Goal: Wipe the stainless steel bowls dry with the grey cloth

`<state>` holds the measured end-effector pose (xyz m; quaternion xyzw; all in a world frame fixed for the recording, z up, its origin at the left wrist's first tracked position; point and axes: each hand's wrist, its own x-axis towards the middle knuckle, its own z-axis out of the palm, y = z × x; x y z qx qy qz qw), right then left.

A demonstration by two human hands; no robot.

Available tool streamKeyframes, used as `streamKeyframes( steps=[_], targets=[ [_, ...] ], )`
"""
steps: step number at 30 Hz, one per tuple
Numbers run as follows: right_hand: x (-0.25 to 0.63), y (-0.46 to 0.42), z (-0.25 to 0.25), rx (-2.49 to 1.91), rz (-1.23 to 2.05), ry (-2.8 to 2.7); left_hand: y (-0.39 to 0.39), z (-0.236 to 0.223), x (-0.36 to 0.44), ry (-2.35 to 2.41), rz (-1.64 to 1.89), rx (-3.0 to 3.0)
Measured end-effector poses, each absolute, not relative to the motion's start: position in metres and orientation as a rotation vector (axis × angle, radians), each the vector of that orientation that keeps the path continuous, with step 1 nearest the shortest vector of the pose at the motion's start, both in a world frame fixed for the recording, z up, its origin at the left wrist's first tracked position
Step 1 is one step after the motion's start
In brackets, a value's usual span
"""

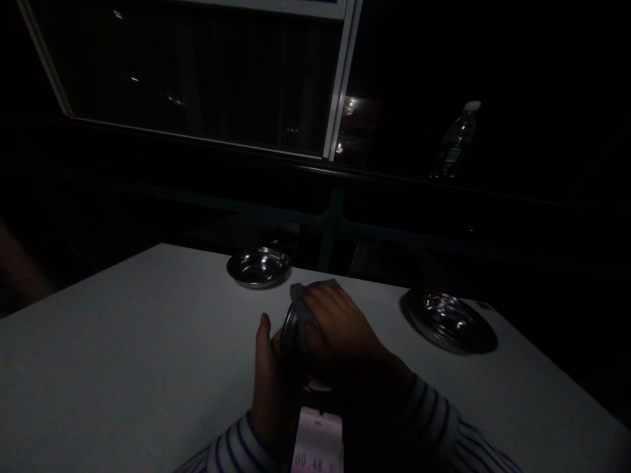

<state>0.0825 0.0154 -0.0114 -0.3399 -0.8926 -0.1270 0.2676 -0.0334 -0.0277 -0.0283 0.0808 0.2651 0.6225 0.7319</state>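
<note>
Between my two hands a shiny metal bowl (290,332) is held tilted on its edge above the table. My left hand (269,374) grips it from the left side, with the thumb pointing up. Over the bowl's other face lies my right hand (340,322), pressing a grey cloth (299,309) against it. Much of the bowl is hidden behind my right hand and in shadow. A phone (318,440) with a lit timer screen shows below my hands.
On the white table (123,348) a metal bowl (259,268) sits near the far edge. A stack of metal bowls (451,320) stands at the right. Beyond the table are a plastic bottle (458,141) and a dark window (197,72).
</note>
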Motion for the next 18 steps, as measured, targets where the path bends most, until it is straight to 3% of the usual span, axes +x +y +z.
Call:
streamKeyframes(
  steps=[4,8,13,18],
  targets=[
    [0.078,-0.009,-0.045,-0.655,-0.509,-2.502,-0.028,-0.030,-0.037,0.545,1.300,0.086],
    [0.077,-0.005,-0.034,-0.713,-0.471,-2.489,-0.027,-0.030,-0.033,0.601,1.305,0.026],
    [0.089,0.021,0.010,-1.058,-0.014,-2.406,-0.030,-0.029,-0.033,0.607,1.308,0.135],
    [0.130,0.031,0.000,-1.117,0.433,-2.068,-0.032,-0.028,-0.036,0.578,1.293,0.228]
  ],
)
